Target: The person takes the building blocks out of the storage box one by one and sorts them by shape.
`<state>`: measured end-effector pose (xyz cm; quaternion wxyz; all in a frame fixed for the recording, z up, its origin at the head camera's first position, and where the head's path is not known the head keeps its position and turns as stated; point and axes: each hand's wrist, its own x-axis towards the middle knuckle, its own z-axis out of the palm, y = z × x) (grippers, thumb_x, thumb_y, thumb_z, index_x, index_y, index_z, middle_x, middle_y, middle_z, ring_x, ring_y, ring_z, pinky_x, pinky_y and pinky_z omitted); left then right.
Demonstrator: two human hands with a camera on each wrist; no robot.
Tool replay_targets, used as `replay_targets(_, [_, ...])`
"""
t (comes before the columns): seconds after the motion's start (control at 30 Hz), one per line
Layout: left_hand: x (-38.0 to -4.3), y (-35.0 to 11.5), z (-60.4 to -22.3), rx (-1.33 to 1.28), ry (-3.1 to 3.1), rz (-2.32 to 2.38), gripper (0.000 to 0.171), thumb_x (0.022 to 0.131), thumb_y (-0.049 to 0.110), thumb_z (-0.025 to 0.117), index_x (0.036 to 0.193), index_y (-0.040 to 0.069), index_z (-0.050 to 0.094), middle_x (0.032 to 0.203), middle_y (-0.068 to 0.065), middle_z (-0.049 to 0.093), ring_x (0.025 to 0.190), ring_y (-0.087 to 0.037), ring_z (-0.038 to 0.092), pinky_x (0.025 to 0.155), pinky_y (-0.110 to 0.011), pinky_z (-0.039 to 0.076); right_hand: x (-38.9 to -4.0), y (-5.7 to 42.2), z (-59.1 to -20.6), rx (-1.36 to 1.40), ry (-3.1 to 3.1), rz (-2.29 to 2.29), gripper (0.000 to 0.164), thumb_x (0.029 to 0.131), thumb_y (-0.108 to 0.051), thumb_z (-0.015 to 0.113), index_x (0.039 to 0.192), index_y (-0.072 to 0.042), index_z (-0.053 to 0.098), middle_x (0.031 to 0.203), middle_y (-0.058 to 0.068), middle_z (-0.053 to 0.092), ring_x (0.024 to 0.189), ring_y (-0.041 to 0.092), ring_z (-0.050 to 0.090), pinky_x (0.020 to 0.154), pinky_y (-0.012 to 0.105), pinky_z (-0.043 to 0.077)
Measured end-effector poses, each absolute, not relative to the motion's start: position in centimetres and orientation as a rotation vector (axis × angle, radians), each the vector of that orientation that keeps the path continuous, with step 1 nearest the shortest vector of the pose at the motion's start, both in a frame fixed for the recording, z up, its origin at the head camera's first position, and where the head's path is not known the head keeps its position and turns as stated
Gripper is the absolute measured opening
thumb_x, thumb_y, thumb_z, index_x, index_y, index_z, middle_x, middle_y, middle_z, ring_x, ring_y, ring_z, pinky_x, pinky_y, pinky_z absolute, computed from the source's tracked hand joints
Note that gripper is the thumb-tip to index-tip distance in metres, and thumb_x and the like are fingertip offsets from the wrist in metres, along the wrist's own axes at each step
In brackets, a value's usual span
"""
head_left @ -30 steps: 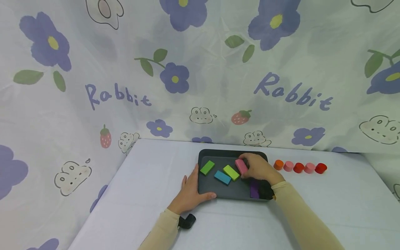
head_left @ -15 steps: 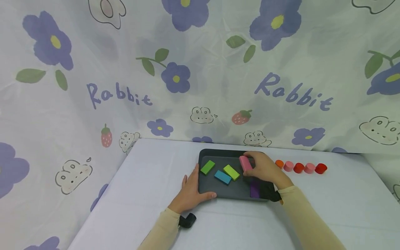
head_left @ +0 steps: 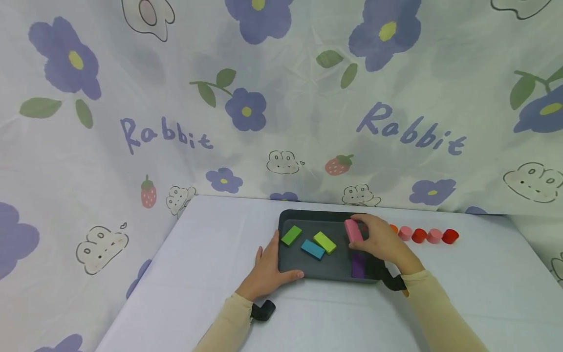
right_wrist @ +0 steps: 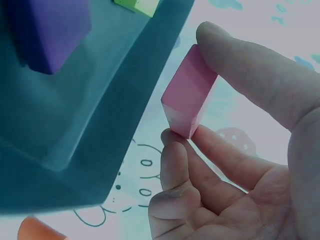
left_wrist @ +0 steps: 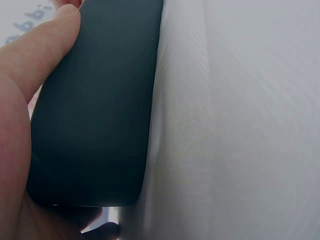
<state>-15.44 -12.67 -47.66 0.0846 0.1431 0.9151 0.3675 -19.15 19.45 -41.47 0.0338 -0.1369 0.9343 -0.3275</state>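
My right hand (head_left: 384,239) pinches a pink block (head_left: 353,231) between thumb and fingertips, above the right part of a dark tray (head_left: 318,272). In the right wrist view the pink block (right_wrist: 189,92) is tilted, with the thumb on its upper end and fingertips under its lower end. My left hand (head_left: 266,275) rests against the tray's front left corner, fingers straight along the left side and thumb at the front edge. Inside the tray lie a green block (head_left: 292,235), a blue block (head_left: 313,249), a yellow-green block (head_left: 324,242) and a purple block (head_left: 358,265), partly hidden by the right wrist strap.
A row of small round pieces stands right of the tray: an orange piece (head_left: 394,229) half behind my right hand, then pink and red ones, ending with a red piece (head_left: 450,236). White cloth (head_left: 198,254) covers the table, and a patterned curtain (head_left: 281,132) hangs behind.
My right hand has lifted the pink block off the tray floor and carried it a little to the right. My left hand and the other blocks stay where they were.
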Motion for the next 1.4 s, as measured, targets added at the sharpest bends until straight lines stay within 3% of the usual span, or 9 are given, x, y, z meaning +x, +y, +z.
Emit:
replay_targets(0.27, [-15.5, -12.7, -47.8, 0.422, 2.734, 1.111, 0.126, 0.08, 0.063, 0.076, 0.161, 0.005, -0.001, 0.168, -0.011, 0.011, 0.153, -0.027, 0.017, 0.121, -0.055, -0.004, -18.2, 20.3, -41.6, -0.409, 2.91, -1.029, 0.072, 0.08, -0.021, 0.087, 0.139, 0.003, 0.053, 0.119, 0.019, 0.061, 0.1, 0.031, 0.058, 0.077, 0.044, 0.059])
replay_targets(0.7, [-15.5, -12.6, -47.7, 0.423, 2.727, 1.118, 0.126, 0.08, 0.062, 0.077, 0.161, 0.005, -0.001, 0.168, -0.011, 0.011, 0.153, -0.028, 0.017, 0.121, -0.056, -0.003, -16.7, 21.2, -41.4, -0.295, 2.943, -1.014, 0.072, 0.08, -0.021, 0.086, 0.14, 0.0, 0.053, 0.112, 0.017, 0.06, 0.096, 0.033, 0.055, 0.063, 0.032, 0.054])
replay_targets(0.97, [-15.4, -12.6, -47.7, 0.424, 2.723, 1.107, 0.127, 0.08, 0.062, 0.076, 0.161, 0.006, -0.003, 0.168, -0.011, 0.01, 0.153, -0.028, 0.016, 0.121, -0.056, -0.003, -15.8, 22.1, -41.0, -0.272, 2.95, -1.027, 0.073, 0.08, -0.021, 0.086, 0.141, 0.001, 0.052, 0.126, 0.023, 0.059, 0.108, 0.041, 0.057, 0.071, 0.044, 0.06])
replay_targets(1.4, [-15.5, -12.7, -47.9, 0.422, 2.729, 1.108, 0.128, 0.08, 0.064, 0.075, 0.161, 0.007, -0.004, 0.168, -0.011, 0.01, 0.153, -0.027, 0.016, 0.121, -0.055, -0.004, -15.2, 23.2, -40.9, -0.258, 2.974, -0.991, 0.074, 0.08, -0.021, 0.086, 0.141, 0.003, 0.051, 0.124, 0.026, 0.06, 0.107, 0.042, 0.057, 0.075, 0.05, 0.059])
